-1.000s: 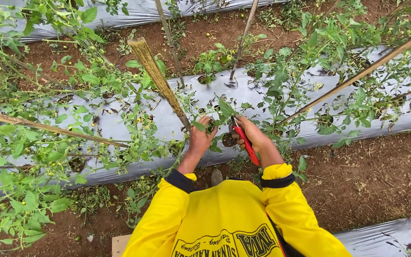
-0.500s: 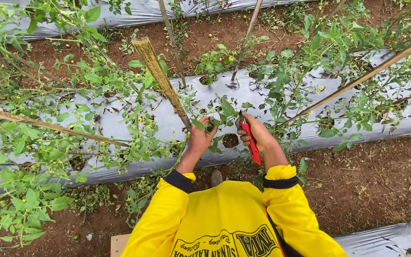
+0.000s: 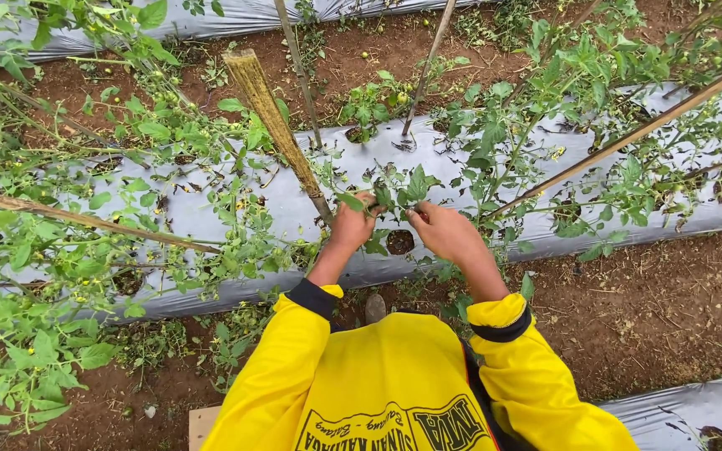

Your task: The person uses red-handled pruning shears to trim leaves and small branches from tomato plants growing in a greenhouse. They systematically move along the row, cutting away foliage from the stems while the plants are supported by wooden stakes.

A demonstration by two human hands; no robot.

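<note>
My left hand (image 3: 353,224) and my right hand (image 3: 449,234) reach out of yellow sleeves and meet over a small tomato plant (image 3: 401,190). It grows from a hole (image 3: 400,242) in the silver plastic mulch (image 3: 211,219). The fingers of both hands pinch its leafy shoot from either side. A thick bamboo stake (image 3: 271,113) leans up and to the left from just beside my left hand. No tool shows in either hand.
Bushy tomato plants (image 3: 60,276) with small green fruit fill the left. More plants (image 3: 578,92) and slanted bamboo stakes (image 3: 628,138) stand at right. Thin stakes (image 3: 424,71) rise behind. Bare brown soil (image 3: 670,309) lies in the furrows, and another mulch strip (image 3: 687,409) lies at bottom right.
The red-handled tool seen in my right hand earlier is no longer visible. Both hands have closed in on the plant's top leaves.
</note>
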